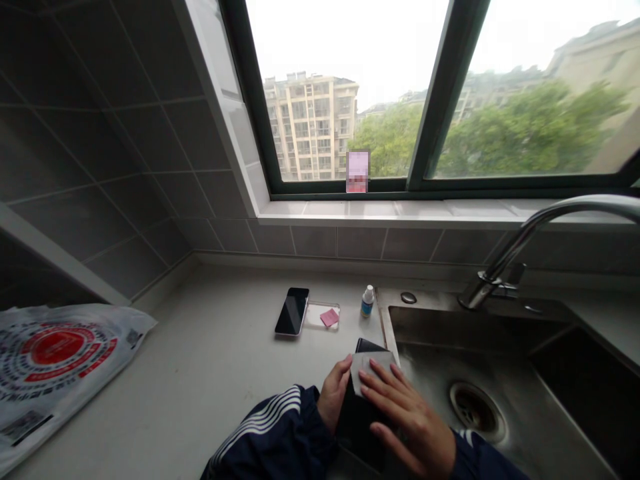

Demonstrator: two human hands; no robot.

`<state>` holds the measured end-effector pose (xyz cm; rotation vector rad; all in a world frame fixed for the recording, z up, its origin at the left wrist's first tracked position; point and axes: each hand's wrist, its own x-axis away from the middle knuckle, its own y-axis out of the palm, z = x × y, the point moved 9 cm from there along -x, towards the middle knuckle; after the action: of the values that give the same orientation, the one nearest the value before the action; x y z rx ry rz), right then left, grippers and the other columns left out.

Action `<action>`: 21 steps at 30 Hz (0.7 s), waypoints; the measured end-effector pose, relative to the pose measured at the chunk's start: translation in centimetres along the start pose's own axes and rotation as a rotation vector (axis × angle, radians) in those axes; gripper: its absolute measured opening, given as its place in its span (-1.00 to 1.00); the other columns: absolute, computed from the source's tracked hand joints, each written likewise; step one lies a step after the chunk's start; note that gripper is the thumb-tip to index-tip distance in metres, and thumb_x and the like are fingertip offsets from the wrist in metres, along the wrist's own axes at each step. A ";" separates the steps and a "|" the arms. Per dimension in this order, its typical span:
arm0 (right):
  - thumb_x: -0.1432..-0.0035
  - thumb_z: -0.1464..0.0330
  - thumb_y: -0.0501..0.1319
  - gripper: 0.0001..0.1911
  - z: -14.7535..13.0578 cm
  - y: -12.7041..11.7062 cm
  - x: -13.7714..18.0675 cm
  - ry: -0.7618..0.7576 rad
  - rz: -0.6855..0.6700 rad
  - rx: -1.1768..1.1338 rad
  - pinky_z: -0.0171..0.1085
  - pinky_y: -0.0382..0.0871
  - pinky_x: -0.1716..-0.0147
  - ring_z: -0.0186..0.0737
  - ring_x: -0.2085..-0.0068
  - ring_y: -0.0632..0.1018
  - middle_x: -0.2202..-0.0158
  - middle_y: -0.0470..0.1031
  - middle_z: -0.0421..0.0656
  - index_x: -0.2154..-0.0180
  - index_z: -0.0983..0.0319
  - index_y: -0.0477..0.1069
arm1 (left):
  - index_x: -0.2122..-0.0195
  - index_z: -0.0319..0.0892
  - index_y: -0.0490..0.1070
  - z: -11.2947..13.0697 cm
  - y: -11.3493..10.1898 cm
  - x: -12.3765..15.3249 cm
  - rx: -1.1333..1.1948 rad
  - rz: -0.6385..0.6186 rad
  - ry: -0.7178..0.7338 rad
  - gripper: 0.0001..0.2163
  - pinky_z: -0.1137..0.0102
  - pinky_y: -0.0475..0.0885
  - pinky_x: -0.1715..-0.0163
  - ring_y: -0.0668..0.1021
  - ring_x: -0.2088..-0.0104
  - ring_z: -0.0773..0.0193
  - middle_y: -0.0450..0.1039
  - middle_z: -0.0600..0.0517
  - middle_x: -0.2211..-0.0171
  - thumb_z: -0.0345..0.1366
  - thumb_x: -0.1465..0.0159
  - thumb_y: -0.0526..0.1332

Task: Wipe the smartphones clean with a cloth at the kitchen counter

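Note:
My left hand (334,395) grips the left edge of a dark tablet-like device (367,347) lying on the counter beside the sink. My right hand (406,417) lies over the device with fingers stretched out, pressing a small grey cloth (374,365) flat against its screen. Further back on the counter lie a black smartphone (292,311), a clear plastic sheet with a pink tab (329,317), and a small white bottle with a blue label (367,301).
A steel sink (500,373) with a drain and a curved tap (530,233) fills the right. A printed white plastic bag (60,360) lies at the left. Grey tiled walls and a window sill (400,210) bound the counter (210,373).

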<state>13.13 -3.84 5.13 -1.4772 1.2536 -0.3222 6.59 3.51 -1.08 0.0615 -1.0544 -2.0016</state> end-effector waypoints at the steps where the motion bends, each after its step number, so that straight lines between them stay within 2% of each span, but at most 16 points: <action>1: -0.24 0.32 0.13 -0.49 -0.3 0.2 0.0 -0.008 -0.018 0.002 0.06 -0.06 -0.29 0.01 -0.32 0.11 -0.25 0.25 -0.10 -0.22 0.19 0.24 | 0.24 -0.12 0.54 0.1 -0.1 0.1 0.002 0.017 0.006 -0.70 0.32 0.19 -0.21 0.44 -0.07 0.10 0.57 0.00 0.27 -0.04 -0.14 0.22; 5: -0.23 0.24 0.15 -0.44 -1.2 0.3 0.0 -0.047 -0.016 -0.013 0.10 -0.07 -0.28 0.06 -0.32 0.12 -0.26 0.24 -0.06 -0.24 0.21 0.21 | 0.31 -0.19 0.55 0.0 0.0 0.3 0.028 0.031 -0.018 -0.71 0.27 0.18 -0.21 0.47 -0.04 0.05 0.57 -0.03 0.32 -0.06 -0.11 0.25; 8: -0.24 0.39 0.14 -0.50 -1.0 -1.3 0.2 -0.041 0.110 -0.032 0.07 0.09 -0.25 0.03 -0.27 0.25 -0.19 0.34 -0.05 -0.21 0.21 0.23 | 0.35 -0.18 0.55 -0.5 0.0 0.4 0.056 0.007 -0.047 -0.74 0.26 0.19 -0.20 0.48 -0.02 0.03 0.57 -0.02 0.32 -0.10 -0.10 0.26; 10: -0.21 0.49 0.14 -0.54 -0.3 -2.8 0.5 -0.001 0.219 -0.044 0.01 0.22 -0.20 -0.04 -0.17 0.41 -0.06 0.49 -0.08 -0.15 0.18 0.30 | 0.28 -0.20 0.54 -0.8 0.1 0.4 0.068 -0.029 -0.057 -0.71 0.21 0.21 -0.18 0.47 -0.02 0.01 0.57 -0.03 0.30 -0.09 -0.11 0.24; 12: -0.20 0.53 0.13 -0.56 0.3 -3.5 0.7 0.039 0.276 -0.040 -0.03 0.30 -0.16 -0.09 -0.08 0.50 0.05 0.55 -0.11 -0.11 0.15 0.35 | 0.18 -0.23 0.52 -1.1 0.6 0.3 0.092 -0.085 -0.079 -0.63 0.15 0.21 -0.16 0.46 -0.03 -0.02 0.56 -0.07 0.26 -0.06 -0.14 0.20; 14: -0.21 0.50 0.14 -0.56 0.4 -3.0 0.6 0.040 0.233 -0.003 -0.03 0.29 -0.16 -0.07 -0.10 0.48 -0.01 0.52 -0.10 -0.12 0.15 0.35 | 0.15 -0.25 0.51 -1.2 1.1 0.2 0.118 -0.120 -0.079 -0.60 0.15 0.18 -0.18 0.45 -0.05 0.00 0.55 -0.09 0.23 -0.03 -0.17 0.17; 16: -0.22 0.43 0.16 -0.51 0.3 -1.4 0.3 0.004 0.118 0.059 0.00 0.21 -0.21 -0.02 -0.20 0.38 -0.16 0.39 -0.08 -0.18 0.16 0.28 | 0.19 -0.25 0.52 -0.9 1.4 0.1 0.134 -0.125 -0.056 -0.60 0.21 0.14 -0.21 0.44 -0.08 0.03 0.55 -0.09 0.21 -0.01 -0.15 0.18; 18: -0.24 0.37 0.15 -0.43 0.5 0.0 0.2 -0.005 0.021 0.118 0.04 0.12 -0.24 0.02 -0.27 0.25 -0.26 0.23 -0.06 -0.26 0.18 0.16 | 0.21 -0.23 0.52 -0.8 1.8 -0.1 0.135 -0.151 -0.044 -0.60 0.25 0.10 -0.24 0.40 -0.12 0.04 0.55 -0.10 0.17 0.00 -0.12 0.21; 21: -0.27 0.34 0.10 -0.35 1.7 1.0 0.4 0.052 -0.025 0.172 0.09 0.07 -0.23 0.04 -0.32 0.12 -0.32 0.06 -0.03 -0.34 0.20 -0.03 | 0.16 -0.24 0.52 -1.0 2.2 -0.4 0.125 -0.208 -0.052 -0.56 0.26 0.04 -0.27 0.34 -0.19 0.03 0.54 -0.10 0.10 0.01 -0.11 0.22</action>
<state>14.12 -3.01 3.57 -1.3458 1.2175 -0.4762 8.70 2.46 -0.29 0.1933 -1.2494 -2.1301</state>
